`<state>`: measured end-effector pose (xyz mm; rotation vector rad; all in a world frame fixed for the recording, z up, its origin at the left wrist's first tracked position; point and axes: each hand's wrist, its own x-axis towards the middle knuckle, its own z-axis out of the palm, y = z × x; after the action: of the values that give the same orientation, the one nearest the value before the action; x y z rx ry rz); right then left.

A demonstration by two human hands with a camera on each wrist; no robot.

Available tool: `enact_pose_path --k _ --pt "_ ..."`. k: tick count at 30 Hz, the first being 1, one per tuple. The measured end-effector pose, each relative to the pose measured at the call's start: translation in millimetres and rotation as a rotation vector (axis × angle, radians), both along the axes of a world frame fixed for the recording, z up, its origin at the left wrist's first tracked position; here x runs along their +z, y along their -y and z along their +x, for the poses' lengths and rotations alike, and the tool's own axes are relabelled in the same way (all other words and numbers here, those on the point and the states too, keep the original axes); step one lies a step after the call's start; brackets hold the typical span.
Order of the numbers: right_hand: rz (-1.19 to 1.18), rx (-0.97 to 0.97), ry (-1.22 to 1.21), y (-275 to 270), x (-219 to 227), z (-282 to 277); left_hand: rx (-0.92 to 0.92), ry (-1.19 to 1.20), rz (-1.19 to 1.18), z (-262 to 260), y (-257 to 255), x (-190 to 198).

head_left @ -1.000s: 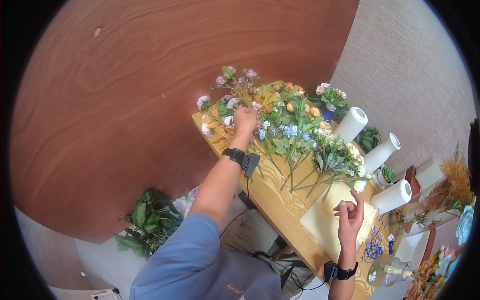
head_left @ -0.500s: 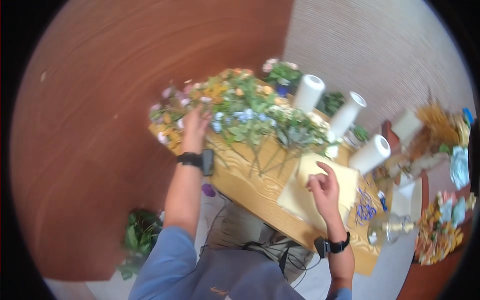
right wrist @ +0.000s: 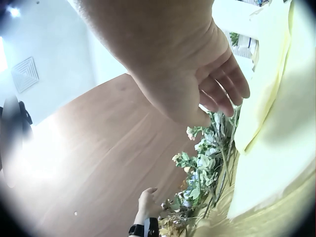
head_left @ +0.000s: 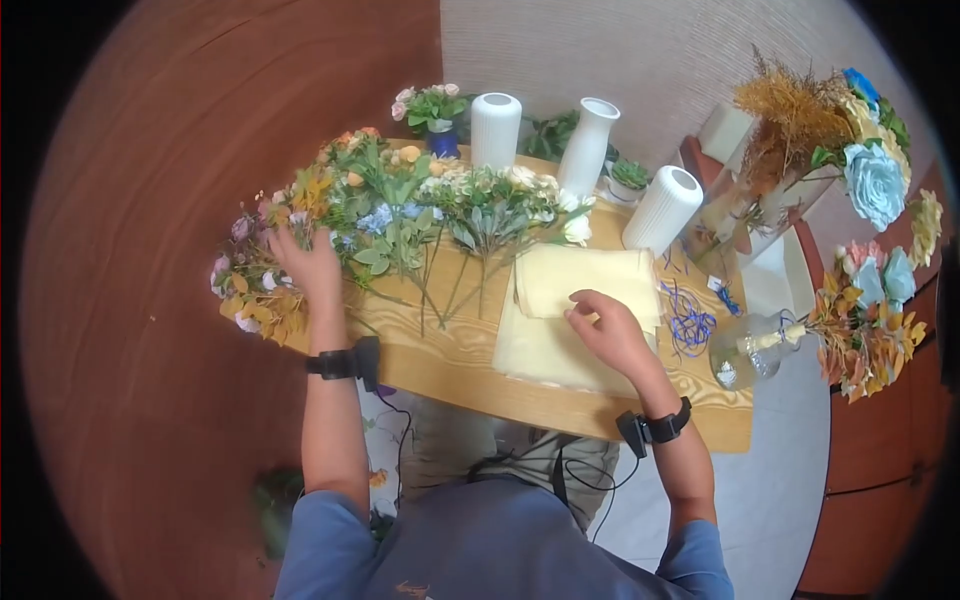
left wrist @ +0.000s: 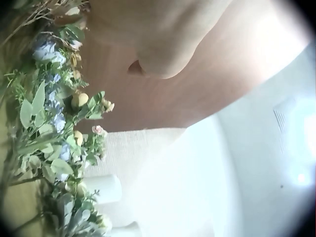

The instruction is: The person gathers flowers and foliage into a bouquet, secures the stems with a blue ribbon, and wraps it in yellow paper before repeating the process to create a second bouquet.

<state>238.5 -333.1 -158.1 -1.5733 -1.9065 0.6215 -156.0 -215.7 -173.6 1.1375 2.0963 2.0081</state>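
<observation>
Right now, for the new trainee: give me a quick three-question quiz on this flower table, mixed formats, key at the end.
1. True or false: the right hand rests on the yellow paper.
2. How many white vases stand at the back of the table?
3. What lies just right of the yellow paper? A) blue ribbon B) scissors C) a book

Key:
1. True.
2. Three.
3. A. Farther right lies a glass bottle, on its side. Meanwhile the left hand is among the flower stems at the table's left end; whether it grips one cannot be told.
</observation>
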Motion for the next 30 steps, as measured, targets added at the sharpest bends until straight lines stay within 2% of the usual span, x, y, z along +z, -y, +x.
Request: enact_pose_path --k 2,4,6,8,11,13,17,19,22,30 --pt "0.165 0.037 0.206 -3 -15 14 -0.154 -0.326 0.099 30 10 -2" --pt "0.072 0.035 0.229 -1 -17 16 -0.391 -0.492 0.115 79 36 14" --pt "0.142 0.082 0.308 -3 -29 18 -0.688 -0.664 -0.172 108 40 3" --pt "0.116 0.081 0.321 -2 -31 15 -0.784 -0.811 -0.581 137 41 -4" --pt "0.066 0.081 0.328 -3 -35 12 -0.786 -0.819 -0.580 152 30 -32" --pt "0.042 0.076 0.324 -5 -39 13 -0.845 -0.878 -0.682 157 24 -36" --pt "0.011 0.078 0.291 -5 -45 17 -0.853 -0.841 -0.688 156 12 -47" --pt "-0.011 0.074 0.278 -3 -43 16 -0.780 -0.809 -0.701 152 8 -51" --pt "-0.067 0.067 0.303 -7 -40 11 -0.786 -0.790 -0.723 149 6 -49" --pt "0.145 0.079 0.352 -6 -55 16 -0.835 -0.776 -0.693 146 8 -47"
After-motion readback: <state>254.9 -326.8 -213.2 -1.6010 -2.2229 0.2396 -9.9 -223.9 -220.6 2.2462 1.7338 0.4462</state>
